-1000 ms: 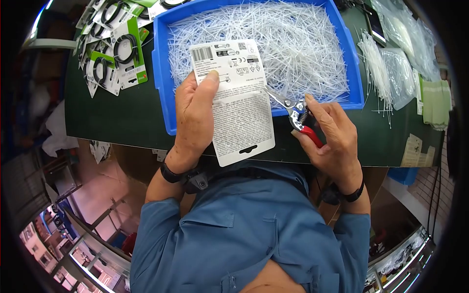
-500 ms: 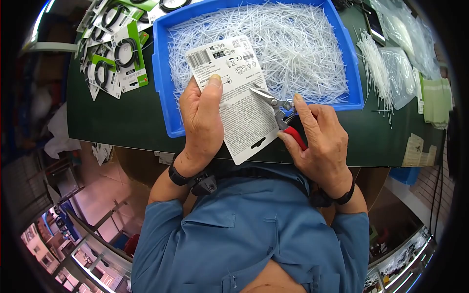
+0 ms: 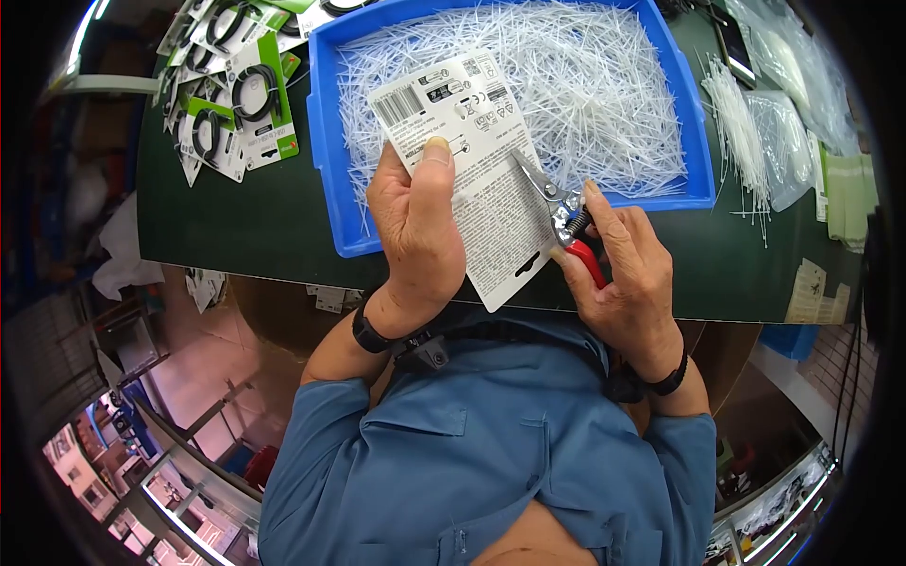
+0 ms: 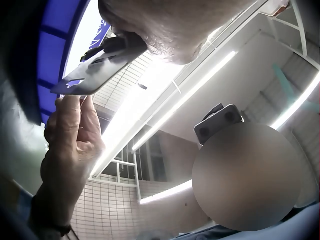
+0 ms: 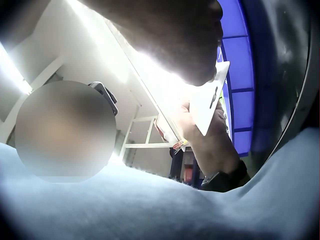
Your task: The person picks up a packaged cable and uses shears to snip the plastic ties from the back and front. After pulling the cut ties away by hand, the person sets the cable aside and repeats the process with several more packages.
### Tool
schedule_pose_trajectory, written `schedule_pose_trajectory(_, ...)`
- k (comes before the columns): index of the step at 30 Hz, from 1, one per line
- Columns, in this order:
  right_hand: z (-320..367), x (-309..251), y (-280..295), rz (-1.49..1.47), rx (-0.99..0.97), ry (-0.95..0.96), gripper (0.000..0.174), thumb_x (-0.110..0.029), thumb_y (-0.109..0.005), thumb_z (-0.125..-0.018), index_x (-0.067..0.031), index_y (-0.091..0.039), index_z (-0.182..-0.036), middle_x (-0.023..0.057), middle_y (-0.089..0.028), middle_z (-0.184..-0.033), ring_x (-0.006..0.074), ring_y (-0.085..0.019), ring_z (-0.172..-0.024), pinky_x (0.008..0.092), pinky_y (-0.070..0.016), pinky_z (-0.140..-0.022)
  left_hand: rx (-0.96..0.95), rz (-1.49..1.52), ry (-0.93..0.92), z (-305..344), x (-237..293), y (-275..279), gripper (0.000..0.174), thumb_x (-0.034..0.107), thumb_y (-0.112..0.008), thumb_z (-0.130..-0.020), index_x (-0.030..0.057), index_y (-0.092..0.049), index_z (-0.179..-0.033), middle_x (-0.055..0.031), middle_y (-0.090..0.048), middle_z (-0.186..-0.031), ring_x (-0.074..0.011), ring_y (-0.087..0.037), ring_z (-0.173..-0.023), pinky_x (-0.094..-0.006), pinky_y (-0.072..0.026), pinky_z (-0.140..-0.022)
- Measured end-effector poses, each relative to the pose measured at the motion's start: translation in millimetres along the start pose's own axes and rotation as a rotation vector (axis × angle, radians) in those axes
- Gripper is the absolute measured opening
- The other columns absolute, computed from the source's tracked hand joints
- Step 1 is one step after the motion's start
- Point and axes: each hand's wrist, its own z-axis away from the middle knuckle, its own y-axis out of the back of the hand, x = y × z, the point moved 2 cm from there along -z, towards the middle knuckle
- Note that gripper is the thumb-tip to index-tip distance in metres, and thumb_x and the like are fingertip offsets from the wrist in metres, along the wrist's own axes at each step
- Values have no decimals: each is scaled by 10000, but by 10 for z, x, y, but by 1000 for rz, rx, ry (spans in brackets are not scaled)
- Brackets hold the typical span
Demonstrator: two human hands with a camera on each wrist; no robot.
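In the head view my left hand point(image 3: 420, 222) grips a white packaging card point(image 3: 495, 212) by its left edge, thumb on the printed back. The card tilts, with its barcode end up and left and its hang slot low and right. My right hand point(image 3: 628, 269) holds red-handled pruning shears point(image 3: 587, 262), thumb and index finger at the handles and spring. The blade tips overlap the printed card near its right edge. In the left wrist view a dark thing shows on the far face of the card point(image 4: 112, 65); the head view hides that face.
Under and behind the card lies a blue tray point(image 3: 326, 141) full of white plastic strips point(image 3: 604, 104). Several carded black cables point(image 3: 255, 94) are piled at the left. At the right are a bundle of white cable ties point(image 3: 736, 132), clear bags point(image 3: 783, 151) and a phone point(image 3: 731, 42).
The card has tilted, its lower end swinging right. My right hand moved left, bringing the shear tips over the print, then the tips shifted slightly up and right. Both hands keep their hold.
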Motion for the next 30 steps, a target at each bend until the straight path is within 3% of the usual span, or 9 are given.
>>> schedule_pose_trajectory(22,-44,-196,-29,-139,-31,90,791,-70,-882,-721,-7,-564,-1443,129,-644,-954,235,-598,-766,327,-522,-651,15,40,-15,-36,-83,-52,328,159,-484,-1059,-61,-563,-1289,-103,-690,-1125,-104,-623,-951,-268,-511,-866)
schedule_pose_trajectory(26,-70,-216,-42,-123,-33,91,824,-98,-901,-697,4,-553,-1437,107,-634,-944,254,-623,-808,366,-540,-685,18,59,-2,-34,-77,-68,331,168,-479,-1062,-59,-563,-1288,-104,-689,-1129,-108,-624,-956,-273,-513,-866)
schedule_pose_trajectory(30,-104,-254,-26,-90,-53,89,790,-41,-865,-728,8,-548,-1450,135,-631,-927,255,-625,-780,344,-536,-672,30,62,-21,-43,-102,-94,339,182,-473,-1067,-61,-560,-1288,-110,-689,-1137,-117,-628,-969,-278,-516,-874)
